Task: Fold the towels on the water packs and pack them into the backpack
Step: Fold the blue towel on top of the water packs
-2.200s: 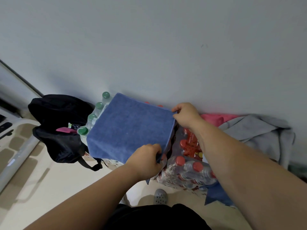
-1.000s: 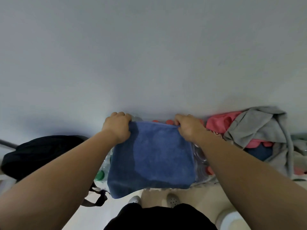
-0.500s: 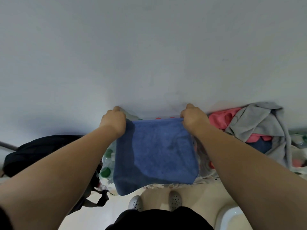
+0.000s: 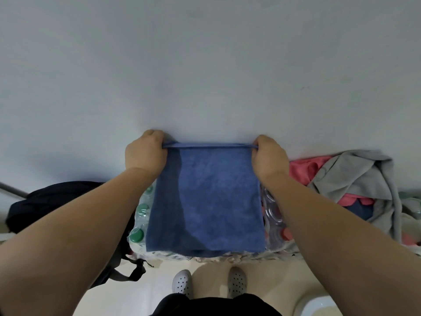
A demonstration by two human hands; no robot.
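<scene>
Blue towel [image 4: 205,201] hangs in front of the wall [image 4: 205,65], with two layers showing at its lower edge. The left hand [image 4: 144,153] grips the top left corner with curled fingers, and the right hand [image 4: 270,156] grips the top right corner likewise. The top edge runs taut and level between both hands. The towel's lower part drapes over the water packs [image 4: 139,222]; green caps show at its left side, red caps at its right. The black backpack [image 4: 57,201] sits just left of the packs. A grey garment [image 4: 355,179] lies over pink cloth [image 4: 303,167] to the right.
</scene>
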